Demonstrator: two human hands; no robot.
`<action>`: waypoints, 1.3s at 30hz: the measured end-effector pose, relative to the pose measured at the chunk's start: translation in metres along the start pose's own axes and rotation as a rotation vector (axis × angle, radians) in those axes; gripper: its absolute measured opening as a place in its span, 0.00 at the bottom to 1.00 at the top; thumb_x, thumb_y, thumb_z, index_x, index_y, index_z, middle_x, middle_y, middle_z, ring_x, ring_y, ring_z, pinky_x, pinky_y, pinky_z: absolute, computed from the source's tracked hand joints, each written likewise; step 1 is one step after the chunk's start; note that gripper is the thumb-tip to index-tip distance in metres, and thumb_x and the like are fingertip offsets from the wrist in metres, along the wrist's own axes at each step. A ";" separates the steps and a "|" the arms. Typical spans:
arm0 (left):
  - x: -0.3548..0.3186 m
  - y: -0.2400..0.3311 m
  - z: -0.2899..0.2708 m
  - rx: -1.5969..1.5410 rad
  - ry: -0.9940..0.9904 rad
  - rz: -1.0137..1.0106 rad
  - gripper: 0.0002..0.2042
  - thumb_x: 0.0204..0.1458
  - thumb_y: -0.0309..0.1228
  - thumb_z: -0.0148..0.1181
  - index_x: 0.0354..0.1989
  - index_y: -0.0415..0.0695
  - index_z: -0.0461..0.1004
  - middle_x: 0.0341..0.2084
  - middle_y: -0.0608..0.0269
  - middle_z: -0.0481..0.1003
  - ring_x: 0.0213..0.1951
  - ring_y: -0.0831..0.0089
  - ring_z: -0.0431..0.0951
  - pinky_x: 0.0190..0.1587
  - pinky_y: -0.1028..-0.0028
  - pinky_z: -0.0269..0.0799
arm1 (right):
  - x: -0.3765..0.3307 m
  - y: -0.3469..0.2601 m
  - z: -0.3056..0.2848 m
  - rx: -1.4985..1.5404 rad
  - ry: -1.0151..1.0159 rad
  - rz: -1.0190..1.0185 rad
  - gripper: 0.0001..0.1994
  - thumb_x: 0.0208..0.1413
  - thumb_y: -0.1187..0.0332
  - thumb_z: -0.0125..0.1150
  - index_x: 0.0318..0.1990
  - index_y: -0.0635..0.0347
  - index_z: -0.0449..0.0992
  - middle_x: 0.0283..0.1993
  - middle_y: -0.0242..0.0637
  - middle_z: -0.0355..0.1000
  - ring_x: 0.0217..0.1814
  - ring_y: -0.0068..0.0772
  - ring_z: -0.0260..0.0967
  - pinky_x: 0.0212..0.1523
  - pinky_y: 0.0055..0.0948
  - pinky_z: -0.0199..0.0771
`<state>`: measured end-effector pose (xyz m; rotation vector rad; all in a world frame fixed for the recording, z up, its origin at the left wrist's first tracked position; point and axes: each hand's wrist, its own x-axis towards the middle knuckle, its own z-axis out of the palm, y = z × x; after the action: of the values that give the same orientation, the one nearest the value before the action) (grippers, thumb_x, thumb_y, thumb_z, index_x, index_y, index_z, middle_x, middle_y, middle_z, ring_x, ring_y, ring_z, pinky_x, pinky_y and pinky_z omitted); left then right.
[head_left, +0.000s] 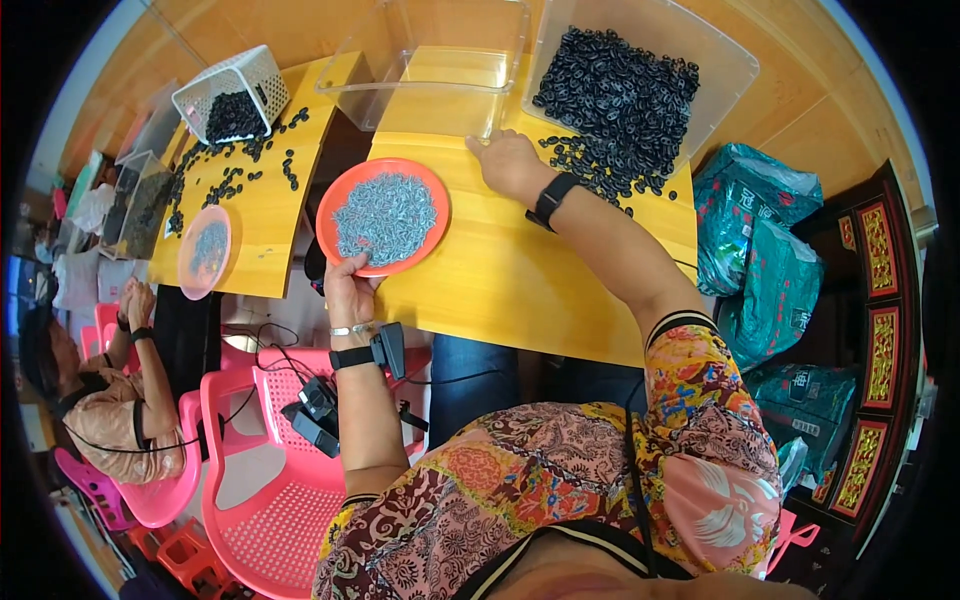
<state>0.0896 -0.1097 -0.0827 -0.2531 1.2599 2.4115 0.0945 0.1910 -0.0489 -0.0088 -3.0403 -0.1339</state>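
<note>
My left hand (pixel 352 291) grips the near rim of a round red plate (pixel 437 236), thumb over the edge. The plate holds a heap of small, thin silvery-blue metal pieces (pixel 384 215), too small to name surely. My right hand (pixel 508 165) is over the yellow table (pixel 500 280), beside the near corner of a clear plastic bin (pixel 425 90). Its fingers are bent and closed, one digit pointing left; what they hold, if anything, is hidden. To its right, shiny black oval pieces (pixel 610 95) fill a tipped translucent bin (pixel 722 75) and spill onto the table.
On the left, another table (pixel 262 215) bears a tipped white basket (pixel 262 65) with black pieces and a pink plate (pixel 190 275). A seated person (pixel 120 390) is there. Green bags (pixel 765 270) stand at right. A pink chair (pixel 270 450) is near my left arm.
</note>
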 end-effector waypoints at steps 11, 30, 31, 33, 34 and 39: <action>-0.003 -0.003 0.002 0.031 -0.033 0.043 0.25 0.46 0.15 0.45 0.56 0.41 0.59 0.50 0.54 0.68 0.47 0.57 0.74 0.43 0.55 0.78 | 0.012 -0.009 0.009 -0.093 -0.068 -0.009 0.12 0.53 0.69 0.45 0.39 0.61 0.75 0.37 0.44 0.73 0.41 0.42 0.70 0.41 0.36 0.68; -0.021 -0.002 0.010 0.258 0.078 0.106 0.19 0.51 0.29 0.46 0.53 0.41 0.62 0.41 0.57 0.72 0.37 0.66 0.77 0.33 0.68 0.79 | -0.037 0.029 -0.079 0.111 0.118 -0.054 0.07 0.46 0.69 0.53 0.27 0.61 0.75 0.31 0.43 0.74 0.35 0.45 0.72 0.34 0.38 0.72; -0.025 -0.002 0.008 0.263 0.080 0.110 0.19 0.51 0.29 0.46 0.53 0.41 0.62 0.41 0.57 0.72 0.37 0.66 0.77 0.33 0.68 0.79 | -0.031 0.023 -0.089 0.177 0.383 -0.080 0.06 0.46 0.67 0.55 0.28 0.60 0.74 0.32 0.41 0.73 0.37 0.44 0.71 0.36 0.38 0.71; -0.031 0.002 0.007 0.349 0.101 0.097 0.19 0.50 0.29 0.47 0.52 0.40 0.64 0.34 0.60 0.74 0.29 0.70 0.76 0.27 0.74 0.75 | -0.017 0.013 -0.105 0.245 0.659 -0.105 0.08 0.46 0.66 0.57 0.30 0.60 0.73 0.33 0.40 0.72 0.38 0.42 0.71 0.37 0.37 0.71; -0.031 0.003 0.006 0.354 0.101 0.104 0.19 0.50 0.29 0.47 0.52 0.40 0.64 0.34 0.60 0.74 0.29 0.70 0.76 0.27 0.74 0.75 | -0.006 0.011 -0.109 0.202 0.643 -0.167 0.10 0.47 0.64 0.58 0.35 0.60 0.72 0.37 0.40 0.71 0.42 0.41 0.69 0.40 0.38 0.70; -0.015 0.006 -0.025 0.625 0.368 0.353 0.18 0.47 0.29 0.52 0.47 0.36 0.70 0.31 0.62 0.73 0.32 0.75 0.72 0.31 0.81 0.66 | 0.045 0.013 -0.078 0.074 0.536 -0.176 0.09 0.49 0.64 0.56 0.34 0.60 0.72 0.34 0.43 0.72 0.39 0.41 0.70 0.41 0.40 0.67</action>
<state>0.1001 -0.1373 -0.0872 -0.3129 2.3152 2.1441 0.0573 0.1970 0.0336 0.2577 -2.5036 -0.0285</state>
